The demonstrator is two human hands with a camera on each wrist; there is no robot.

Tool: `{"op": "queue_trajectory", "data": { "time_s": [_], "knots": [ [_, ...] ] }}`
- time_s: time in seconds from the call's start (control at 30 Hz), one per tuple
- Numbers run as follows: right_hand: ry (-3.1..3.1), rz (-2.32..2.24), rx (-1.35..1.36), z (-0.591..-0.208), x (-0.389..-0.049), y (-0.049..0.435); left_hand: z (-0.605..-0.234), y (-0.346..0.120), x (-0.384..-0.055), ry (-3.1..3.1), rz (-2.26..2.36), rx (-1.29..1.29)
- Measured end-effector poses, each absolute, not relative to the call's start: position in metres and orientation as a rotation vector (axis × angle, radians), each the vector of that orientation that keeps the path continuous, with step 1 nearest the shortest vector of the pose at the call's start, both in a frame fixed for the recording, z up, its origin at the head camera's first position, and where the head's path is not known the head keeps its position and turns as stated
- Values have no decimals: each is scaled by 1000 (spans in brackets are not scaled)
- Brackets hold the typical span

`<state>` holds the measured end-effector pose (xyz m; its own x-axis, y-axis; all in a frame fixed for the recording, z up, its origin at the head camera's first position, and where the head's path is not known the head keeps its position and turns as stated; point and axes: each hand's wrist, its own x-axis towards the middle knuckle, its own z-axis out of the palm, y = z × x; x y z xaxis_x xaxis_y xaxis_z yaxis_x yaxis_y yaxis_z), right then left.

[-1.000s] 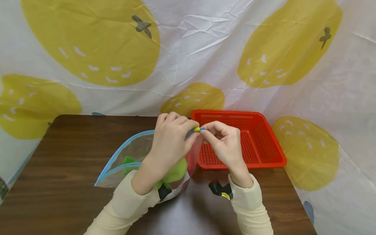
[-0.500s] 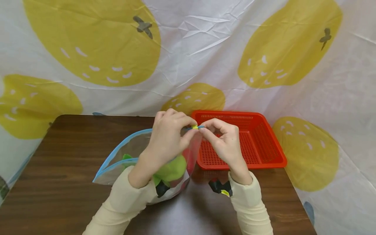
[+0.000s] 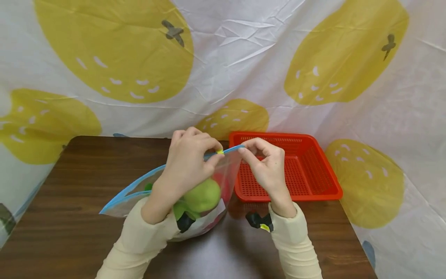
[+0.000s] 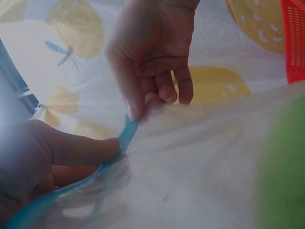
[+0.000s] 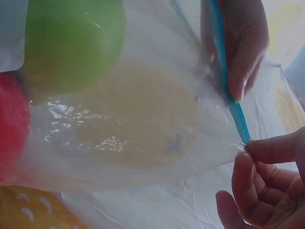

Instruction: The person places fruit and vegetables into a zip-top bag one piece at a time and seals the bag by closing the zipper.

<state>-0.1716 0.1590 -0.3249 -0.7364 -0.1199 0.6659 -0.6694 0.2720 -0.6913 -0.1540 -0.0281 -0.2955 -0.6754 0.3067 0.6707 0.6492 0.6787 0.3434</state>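
Observation:
A clear zip bag (image 3: 228, 170) with a blue zip edge stands on the table, its left end gaping. Inside it lie a rounded green item (image 3: 203, 195) and something red (image 5: 10, 126), both seen through the plastic. My left hand (image 3: 189, 161) pinches a small yellow slider (image 3: 220, 152) on the blue zip. At the zip's right end, my right hand (image 3: 266, 164) grips the bag's corner between thumb and forefinger. In the left wrist view the blue zip strip (image 4: 126, 136) runs taut between both hands.
A red plastic basket (image 3: 327, 178) with perforated walls stands on the brown wooden table (image 3: 87, 186), just behind and right of my right hand. A white cloth with yellow fruit prints (image 3: 244, 58) hangs behind the table and along its right side.
My left hand has slid left along the zip with the yellow slider, baring a longer blue stretch between the hands. The right hand stays almost in place at the corner.

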Motion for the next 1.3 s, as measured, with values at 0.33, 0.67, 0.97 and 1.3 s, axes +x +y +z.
{"op": "queue_trajectory", "data": {
  "time_s": [0.33,0.67,0.97,1.3],
  "knots": [
    [-2008,1542,638,-328,-175,160,-302,-54,-153,-2272,-737,-726],
    [-2014,1551,602,-335,-179,163,-307,-78,-158,-2265,-751,-699],
    [-1909,1605,686,-344,-185,164,-308,-97,-159,-2275,-753,-687],
    [-1868,1649,642,-349,-189,168,-310,-123,-165,-2235,-812,-720]
  ]
}}
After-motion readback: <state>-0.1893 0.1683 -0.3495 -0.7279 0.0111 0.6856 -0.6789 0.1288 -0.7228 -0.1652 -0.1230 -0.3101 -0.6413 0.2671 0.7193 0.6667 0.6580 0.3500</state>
